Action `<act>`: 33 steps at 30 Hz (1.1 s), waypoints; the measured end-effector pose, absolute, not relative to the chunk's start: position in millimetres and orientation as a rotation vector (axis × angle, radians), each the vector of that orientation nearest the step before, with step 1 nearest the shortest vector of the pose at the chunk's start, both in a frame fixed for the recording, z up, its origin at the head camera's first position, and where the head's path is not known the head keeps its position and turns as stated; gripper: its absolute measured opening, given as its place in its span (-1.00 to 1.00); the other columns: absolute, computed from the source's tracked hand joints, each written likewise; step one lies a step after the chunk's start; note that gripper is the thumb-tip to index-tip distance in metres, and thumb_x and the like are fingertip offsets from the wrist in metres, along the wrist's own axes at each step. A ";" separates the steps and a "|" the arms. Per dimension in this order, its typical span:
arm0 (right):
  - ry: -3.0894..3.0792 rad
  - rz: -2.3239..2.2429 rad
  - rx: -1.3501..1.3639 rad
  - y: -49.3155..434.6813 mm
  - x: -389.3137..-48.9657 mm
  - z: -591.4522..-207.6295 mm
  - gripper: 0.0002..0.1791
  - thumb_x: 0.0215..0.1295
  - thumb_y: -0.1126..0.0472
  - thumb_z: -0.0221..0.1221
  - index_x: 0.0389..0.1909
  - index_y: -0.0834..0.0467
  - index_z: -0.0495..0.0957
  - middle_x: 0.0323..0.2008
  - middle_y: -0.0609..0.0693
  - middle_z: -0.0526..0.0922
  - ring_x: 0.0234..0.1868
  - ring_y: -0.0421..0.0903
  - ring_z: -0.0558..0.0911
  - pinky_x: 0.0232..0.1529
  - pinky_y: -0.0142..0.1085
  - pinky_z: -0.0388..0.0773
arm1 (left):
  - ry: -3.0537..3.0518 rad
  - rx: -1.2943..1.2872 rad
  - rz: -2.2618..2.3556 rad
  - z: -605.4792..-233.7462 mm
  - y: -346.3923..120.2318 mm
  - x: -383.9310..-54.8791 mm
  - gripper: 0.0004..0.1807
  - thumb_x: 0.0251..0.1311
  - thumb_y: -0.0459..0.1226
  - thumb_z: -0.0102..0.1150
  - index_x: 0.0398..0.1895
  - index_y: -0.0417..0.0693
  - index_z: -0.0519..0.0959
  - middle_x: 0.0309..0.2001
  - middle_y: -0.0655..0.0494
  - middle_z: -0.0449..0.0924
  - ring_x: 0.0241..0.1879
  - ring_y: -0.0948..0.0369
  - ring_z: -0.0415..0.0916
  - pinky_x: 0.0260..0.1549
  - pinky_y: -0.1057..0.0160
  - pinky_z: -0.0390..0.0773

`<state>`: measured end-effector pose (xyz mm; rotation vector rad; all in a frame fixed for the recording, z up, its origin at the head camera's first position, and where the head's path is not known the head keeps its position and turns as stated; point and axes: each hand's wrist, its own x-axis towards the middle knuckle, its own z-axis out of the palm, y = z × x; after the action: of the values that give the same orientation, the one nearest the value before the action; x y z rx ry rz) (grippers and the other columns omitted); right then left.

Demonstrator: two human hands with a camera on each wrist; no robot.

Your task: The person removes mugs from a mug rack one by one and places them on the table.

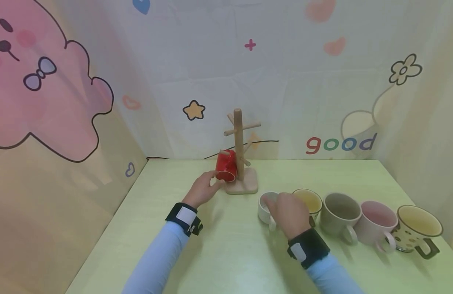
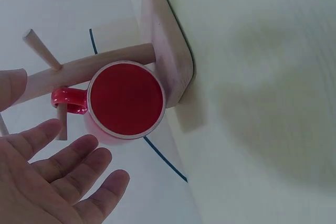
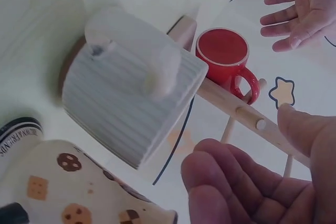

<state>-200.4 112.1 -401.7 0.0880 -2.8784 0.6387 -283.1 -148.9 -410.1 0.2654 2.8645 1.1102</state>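
Observation:
A red mug [image 1: 225, 163] hangs by its handle from a lower peg of a wooden mug tree [image 1: 239, 143], its mouth tipped toward me. My left hand [image 1: 203, 190] is beside that mug, fingers spread and relaxed; the left wrist view shows the fingertips apart from the red mug [image 2: 126, 100], with nothing held. Over the small white mug [image 1: 263, 213] hovers my right hand [image 1: 290, 214]. In the right wrist view its fingers [image 3: 210, 166] are loosely bent, the thumb stands apart, and the ribbed white mug [image 3: 126, 82] lies beyond them, not gripped.
Right of the white mug, a row holds a yellow-lined mug [image 1: 308, 200], a grey mug [image 1: 340, 216], a pink mug [image 1: 377, 222] and a cookie-patterned mug [image 1: 417, 228]. Bare pegs [image 1: 253, 125] stick out high on the tree. A printed curtain [image 1: 211, 61] hangs behind the table [image 1: 145, 245].

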 end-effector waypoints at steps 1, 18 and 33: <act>-2.877 0.626 0.100 111.7 -201.3 -400.1 -0.40 0.39 -0.12 0.11 -0.79 0.14 0.44 -0.77 -0.01 0.38 -0.71 -0.04 0.39 -0.70 -0.25 0.19 | 2.873 0.269 1.099 -408.6 -149.4 -284.4 -0.38 0.41 -0.03 0.11 0.42 -0.14 0.33 0.33 -0.16 0.37 0.28 -0.10 0.35 0.19 -0.13 0.42; -2.888 0.372 0.211 106.7 -222.4 -375.0 -0.36 0.36 -0.19 0.17 -0.83 0.11 0.37 -0.83 -0.06 0.24 -0.78 -0.09 0.30 -0.71 -0.32 0.05 | 2.947 0.257 0.981 -386.1 -153.6 -309.0 -0.34 0.42 -0.03 0.09 0.45 -0.16 0.27 0.38 -0.16 0.33 0.34 -0.10 0.29 0.25 -0.14 0.35; -2.993 0.271 0.280 86.4 -265.1 -360.5 -0.39 0.40 -0.20 0.11 -0.76 0.11 0.45 -0.79 -0.06 0.23 -0.72 -0.10 0.33 -0.70 -0.32 0.12 | 2.982 0.189 0.864 -368.8 -143.6 -340.1 -0.34 0.40 -0.07 0.13 0.47 -0.13 0.25 0.38 -0.15 0.33 0.32 -0.10 0.31 0.25 -0.12 0.36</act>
<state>-265.1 86.4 -360.5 0.2798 -2.9933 0.2709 -340.1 -143.6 -368.8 0.1894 2.9817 0.8636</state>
